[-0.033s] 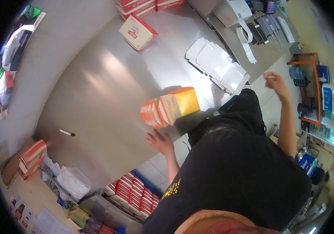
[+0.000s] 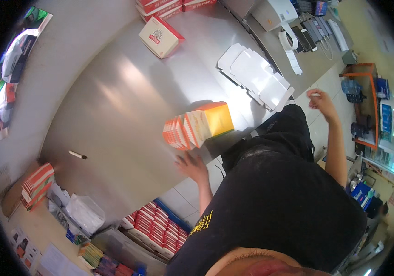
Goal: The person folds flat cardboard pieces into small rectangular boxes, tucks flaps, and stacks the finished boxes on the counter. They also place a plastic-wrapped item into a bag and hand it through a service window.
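My left hand (image 2: 193, 168) is open, its fingers spread beside the near left end of a row of orange-and-white patterned paper cartons (image 2: 183, 130), with a yellow carton (image 2: 219, 119) at its right end. I cannot tell whether the fingertips touch the counter or the cartons. Away to the right, beyond the counter edge, my right hand (image 2: 323, 103) is raised with its fingers curled together. Something small and pale shows at those fingertips, too small to name. Flattened white cardboard blanks (image 2: 252, 76) lie stacked behind the cartons on the metal counter (image 2: 109, 133).
A red-and-white box (image 2: 160, 37) stands at the back near stacked red boxes (image 2: 160, 8). A marker (image 2: 78, 155) lies at left. A label printer (image 2: 270, 16) and phones (image 2: 308, 39) are back right. Several red-and-white packs (image 2: 153, 227) fill a crate below the counter.
My right hand has shifted slightly left and down. My left hand has moved a little to the right. The cartons show no clear change beyond a slight shift of the whole view.
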`<state>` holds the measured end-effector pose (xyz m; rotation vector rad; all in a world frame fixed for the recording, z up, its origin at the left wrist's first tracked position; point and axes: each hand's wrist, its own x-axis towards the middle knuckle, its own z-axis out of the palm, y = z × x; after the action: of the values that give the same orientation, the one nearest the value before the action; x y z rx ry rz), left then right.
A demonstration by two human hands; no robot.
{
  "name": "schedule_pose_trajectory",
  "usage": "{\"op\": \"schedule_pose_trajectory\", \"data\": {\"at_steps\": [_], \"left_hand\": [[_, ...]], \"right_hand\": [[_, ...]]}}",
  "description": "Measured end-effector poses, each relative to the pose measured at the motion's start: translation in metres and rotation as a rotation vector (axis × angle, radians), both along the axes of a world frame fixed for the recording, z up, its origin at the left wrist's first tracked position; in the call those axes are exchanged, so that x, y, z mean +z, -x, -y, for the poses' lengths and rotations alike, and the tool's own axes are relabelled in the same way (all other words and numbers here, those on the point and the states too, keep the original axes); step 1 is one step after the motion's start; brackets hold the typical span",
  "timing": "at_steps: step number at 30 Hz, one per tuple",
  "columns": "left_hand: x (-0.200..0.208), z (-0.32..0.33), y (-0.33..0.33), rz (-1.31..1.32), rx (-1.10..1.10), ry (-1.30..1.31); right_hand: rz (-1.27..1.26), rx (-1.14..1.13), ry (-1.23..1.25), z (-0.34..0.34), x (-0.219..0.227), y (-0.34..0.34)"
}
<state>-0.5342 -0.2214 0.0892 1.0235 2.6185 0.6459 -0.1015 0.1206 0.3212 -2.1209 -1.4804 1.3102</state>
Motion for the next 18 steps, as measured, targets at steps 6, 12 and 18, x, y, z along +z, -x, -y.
{"op": "schedule_pose_trajectory", "data": {"at_steps": [6,12,18], "left_hand": [[0.036,-0.045,-0.118,0.477,-0.287,-0.245],[0.029,-0.164,-0.205,0.643,-0.252,-0.454],[0.023,-0.247,-0.314,0.443,-0.024,-0.682]], "right_hand": [[0.213,0.588,-0.365,-0.034,-0.112,0.020],[0.347,0.625,-0.614,-0.146,-0.209,0.065],[-0.015,0.684,-0.795,-0.178,-0.221,0.055]]}}
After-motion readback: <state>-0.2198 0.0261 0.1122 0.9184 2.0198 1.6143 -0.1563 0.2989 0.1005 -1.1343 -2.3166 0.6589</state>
